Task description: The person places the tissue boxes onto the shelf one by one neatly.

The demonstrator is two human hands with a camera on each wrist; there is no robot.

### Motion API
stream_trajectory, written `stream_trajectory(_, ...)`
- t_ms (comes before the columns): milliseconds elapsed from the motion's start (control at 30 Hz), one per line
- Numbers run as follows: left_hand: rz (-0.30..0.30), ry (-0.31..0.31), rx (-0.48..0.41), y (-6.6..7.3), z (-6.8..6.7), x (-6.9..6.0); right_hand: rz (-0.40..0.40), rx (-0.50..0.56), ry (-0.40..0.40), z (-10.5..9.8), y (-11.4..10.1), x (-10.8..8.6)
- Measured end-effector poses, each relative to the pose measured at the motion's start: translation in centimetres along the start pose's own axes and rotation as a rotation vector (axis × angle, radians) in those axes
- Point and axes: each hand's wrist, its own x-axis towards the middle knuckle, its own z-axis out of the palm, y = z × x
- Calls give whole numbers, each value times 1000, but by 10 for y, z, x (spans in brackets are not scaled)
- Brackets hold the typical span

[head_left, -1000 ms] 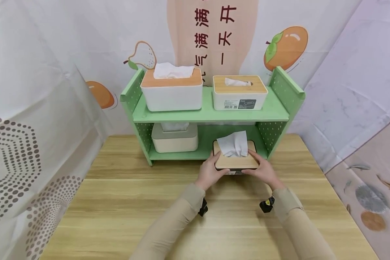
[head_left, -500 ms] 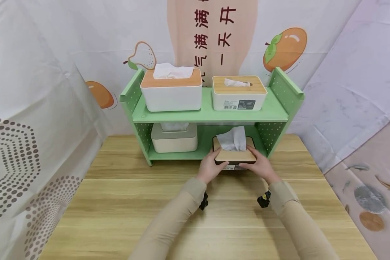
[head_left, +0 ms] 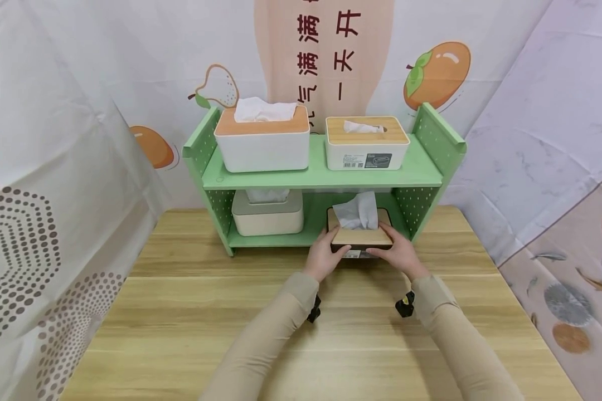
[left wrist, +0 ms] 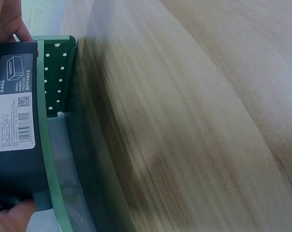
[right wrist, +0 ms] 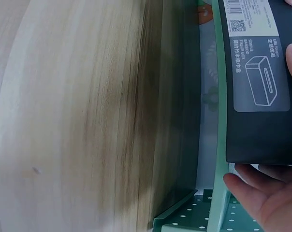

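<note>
A black tissue box (head_left: 361,238) with a light wooden lid sits at the right of the lower shelf, a white tissue (head_left: 358,211) sticking up from its slot. My left hand (head_left: 323,256) grips its left end, and my right hand (head_left: 402,254) grips its right end, with both thumbs at the front face. The left wrist view shows the box's dark front with a white label (left wrist: 14,123). In the right wrist view, fingers (right wrist: 262,193) lie against the end of the box. Its underside is hidden in the head view.
The green two-tier rack (head_left: 326,179) stands at the table's (head_left: 190,312) back. On its upper tier are two white tissue boxes with wooden lids, a larger one (head_left: 262,150) and a smaller one (head_left: 366,156). A beige tissue box (head_left: 268,217) with a grey lid is lower left.
Both hands have moved forward with the black tissue box, taking it farther into the lower shelf. More of its front face shows than a second ago. The other boxes stay put.
</note>
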Motion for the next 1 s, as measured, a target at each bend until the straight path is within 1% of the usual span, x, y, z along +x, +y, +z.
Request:
stream_trajectory(133,-3,-19,64,4,-3,-3,-69,-43,40,-1,-2,-4)
stream_trajectory(233,34,-28,137,8,-6,-7,-100,-93,69,-3,-5,-10)
stream_trajectory(333,110,-5,207,11,-9,-13,-116,-133,94,-5,-9,-20)
stream_trajectory(400,166,28,245,12,-11,-17,-139,-141,119,-6,-12,-27)
stream_trajectory(500,253,78,299,13,-14,-26,-218,-163,185,-4,-13,-39)
stream_trajectory(567,306,91,346,13,-14,-33,-285,-198,245,-1,-11,-48)
stream_trajectory(667,360,56,443,13,-12,-44,-375,-274,325,7,-6,-61)
stream_trajectory(733,378,11,512,12,-10,-51,-419,-317,350,13,-4,-68)
stream_trajectory(800,385,-36,574,11,-6,-56,-447,-347,351,17,-3,-73)
stream_trajectory(867,390,-65,631,9,-2,-60,-464,-364,346,21,-3,-76)
stream_trajectory(933,385,-90,659,7,2,-64,-469,-373,338,24,-4,-79)
stream_trajectory(1000,381,-102,675,6,5,-66,-462,-377,331,27,-3,-80)
